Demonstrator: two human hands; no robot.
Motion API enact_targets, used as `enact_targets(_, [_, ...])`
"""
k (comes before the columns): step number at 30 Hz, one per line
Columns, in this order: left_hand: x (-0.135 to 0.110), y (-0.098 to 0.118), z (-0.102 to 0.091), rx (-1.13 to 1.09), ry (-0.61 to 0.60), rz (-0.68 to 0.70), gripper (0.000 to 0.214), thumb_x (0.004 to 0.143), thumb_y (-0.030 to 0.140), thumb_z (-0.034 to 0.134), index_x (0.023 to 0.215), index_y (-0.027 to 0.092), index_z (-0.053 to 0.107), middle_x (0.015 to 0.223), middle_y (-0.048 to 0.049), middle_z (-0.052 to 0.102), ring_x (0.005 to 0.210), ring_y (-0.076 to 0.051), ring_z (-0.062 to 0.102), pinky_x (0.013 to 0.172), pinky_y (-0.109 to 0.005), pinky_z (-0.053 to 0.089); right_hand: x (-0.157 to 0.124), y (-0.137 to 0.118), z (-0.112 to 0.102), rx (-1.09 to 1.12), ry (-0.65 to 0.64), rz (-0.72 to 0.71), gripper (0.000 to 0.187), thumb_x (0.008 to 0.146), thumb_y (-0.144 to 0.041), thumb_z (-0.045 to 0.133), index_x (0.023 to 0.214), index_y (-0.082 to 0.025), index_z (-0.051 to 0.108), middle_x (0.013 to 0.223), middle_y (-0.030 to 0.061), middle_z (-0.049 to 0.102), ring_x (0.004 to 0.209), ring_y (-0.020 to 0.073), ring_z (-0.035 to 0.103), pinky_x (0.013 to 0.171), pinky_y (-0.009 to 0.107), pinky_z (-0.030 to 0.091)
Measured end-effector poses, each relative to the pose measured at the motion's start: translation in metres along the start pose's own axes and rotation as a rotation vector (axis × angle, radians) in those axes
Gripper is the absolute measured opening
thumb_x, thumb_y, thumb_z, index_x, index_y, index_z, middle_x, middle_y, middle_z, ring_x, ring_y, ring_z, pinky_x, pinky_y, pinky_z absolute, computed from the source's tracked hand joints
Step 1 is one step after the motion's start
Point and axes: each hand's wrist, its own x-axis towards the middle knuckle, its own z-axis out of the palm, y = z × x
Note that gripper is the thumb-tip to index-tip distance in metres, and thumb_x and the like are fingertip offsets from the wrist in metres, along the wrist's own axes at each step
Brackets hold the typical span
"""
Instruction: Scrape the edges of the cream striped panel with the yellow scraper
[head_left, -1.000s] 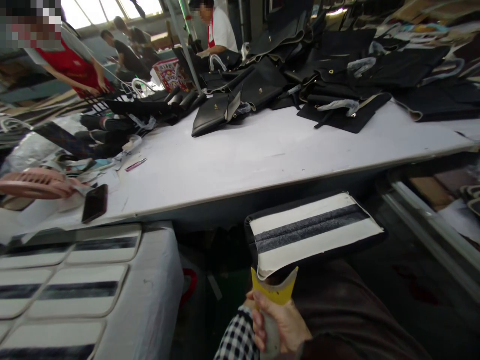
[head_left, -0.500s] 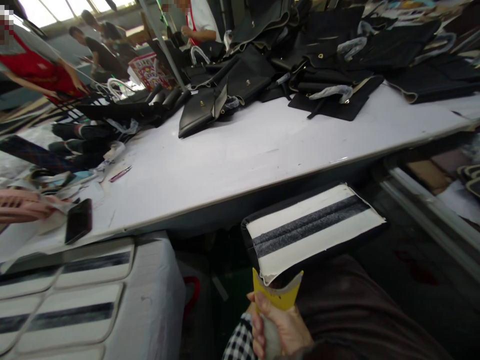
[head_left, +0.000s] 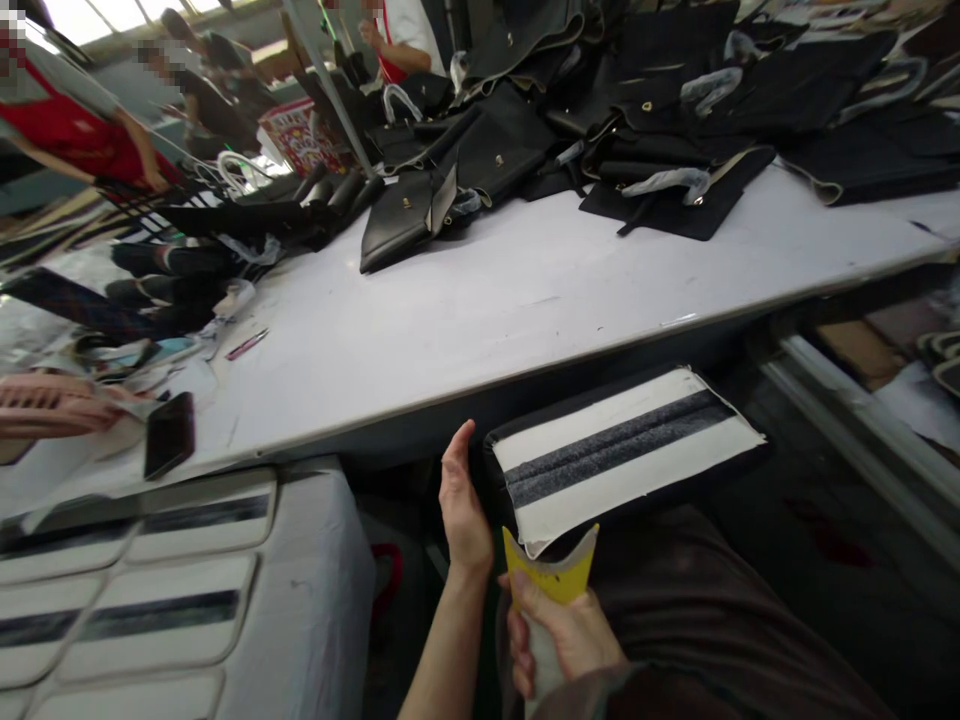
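On my lap rests a black box-shaped piece (head_left: pixel 720 468), its upward face a white panel (head_left: pixel 600 510) with a dark lengthwise stripe and frayed edges. My left hand (head_left: pixel 463 505) is raised beside the piece's left end, fingers stretched and palm towards it; whether it touches cannot be made out. In my right hand (head_left: pixel 562 630) is a yellow scraper (head_left: pixel 555 585) with a pale handle and a concave, grey-edged blade. My fingers wrap its handle and my thumb lies on the blade. The blade is near the piece's front left corner.
A white table (head_left: pixel 450 300) stretches ahead, with black bags (head_left: pixel 409 215) piled along its back. A phone (head_left: pixel 169 435) and a pink pen (head_left: pixel 247 344) lie at left. Striped white panels (head_left: pixel 157 610) cover a lower stand. A person in a red apron (head_left: pixel 90 140) stands far left.
My left hand has come up into view beside the piece's left end, fingers extended. My right hand keeps hold of the scraper, nearly in the same place. The view has shifted slightly.
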Motion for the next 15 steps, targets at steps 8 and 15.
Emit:
enact_targets(8, [-0.003, 0.013, 0.011, 0.303, -0.136, 0.152, 0.042, 0.103, 0.044, 0.030, 0.125, 0.023, 0.059, 0.136, -0.0041, 0.054, 0.131, -0.018, 0.044, 0.114, -0.033, 0.029, -0.015, -0.029, 0.011, -0.070, 0.054, 0.079, 0.043, 0.065, -0.058, 0.080, 0.065, -0.018, 0.064, 0.045, -0.0031, 0.051, 0.034, 0.0112, 0.044, 0.034, 0.023, 0.038])
enact_targets(15, [0.001, 0.012, 0.012, 0.320, -0.109, 0.133, 0.040, 0.103, 0.040, 0.031, 0.123, 0.021, 0.061, 0.134, -0.0053, 0.055, 0.130, -0.019, 0.045, 0.114, -0.034, 0.030, -0.012, -0.043, 0.002, -0.114, -0.010, 0.173, 0.042, 0.067, -0.057, 0.079, 0.076, -0.018, 0.066, 0.045, -0.0043, 0.052, 0.034, 0.0104, 0.044, 0.038, 0.021, 0.036])
